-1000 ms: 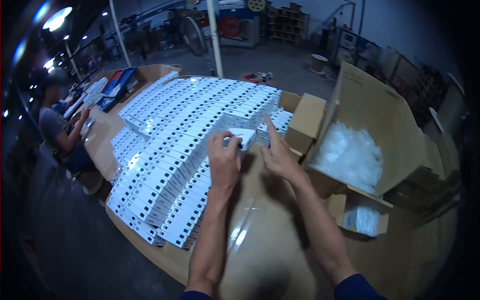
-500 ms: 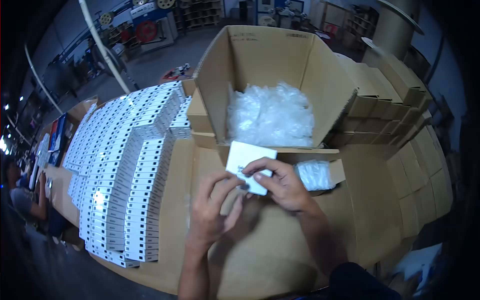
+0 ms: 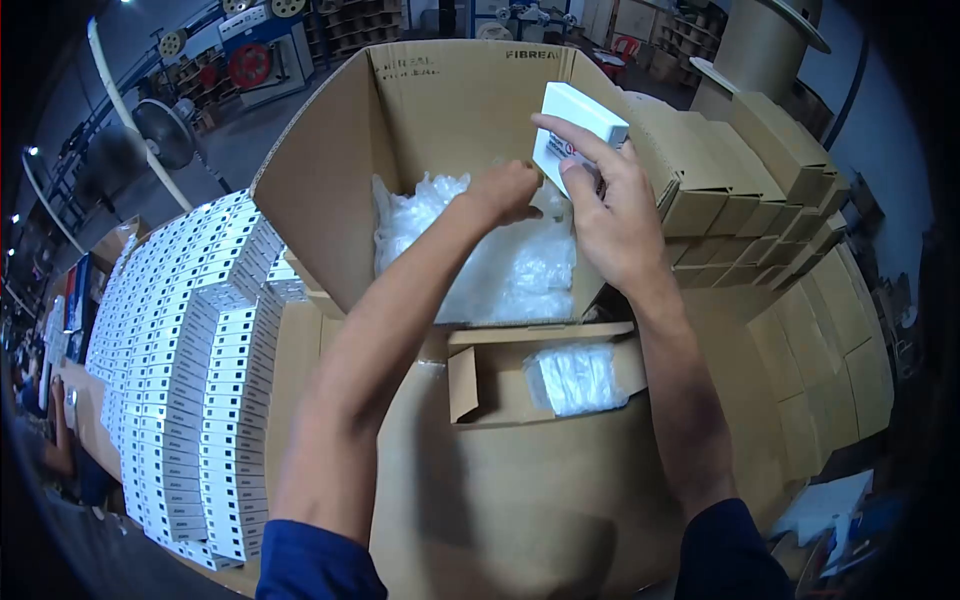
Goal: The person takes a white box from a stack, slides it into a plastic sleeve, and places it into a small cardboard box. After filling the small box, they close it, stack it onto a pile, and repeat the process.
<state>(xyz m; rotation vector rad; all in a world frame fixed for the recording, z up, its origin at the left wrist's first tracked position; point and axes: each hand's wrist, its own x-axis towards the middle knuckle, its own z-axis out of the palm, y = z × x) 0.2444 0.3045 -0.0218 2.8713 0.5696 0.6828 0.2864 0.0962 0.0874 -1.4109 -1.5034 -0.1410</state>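
My right hand [image 3: 620, 215] is closed around a small white box [image 3: 582, 115] with dark and red print on its face, held up over the right side of a large open carton [image 3: 320, 160]. My left hand [image 3: 507, 190] reaches into that carton, above a heap of clear plastic bags [image 3: 530, 270]. Its fingers are curled together, and what they may hold is hidden. Below the large carton, a smaller open cardboard box [image 3: 490, 395] contains a bundle of clear plastic-wrapped pieces [image 3: 575, 380].
Tall rows of stacked white boxes [image 3: 185, 370] cover the left of the table. Brown cartons [image 3: 740, 190] are piled on the right. Cardboard [image 3: 520, 500] covers the tabletop. A fan [image 3: 163, 133] and machines stand beyond, and a person is at the far left.
My left hand has let go of the white box and moved up into the large carton. My right hand has lifted the box up and to the right, and the view has shifted.
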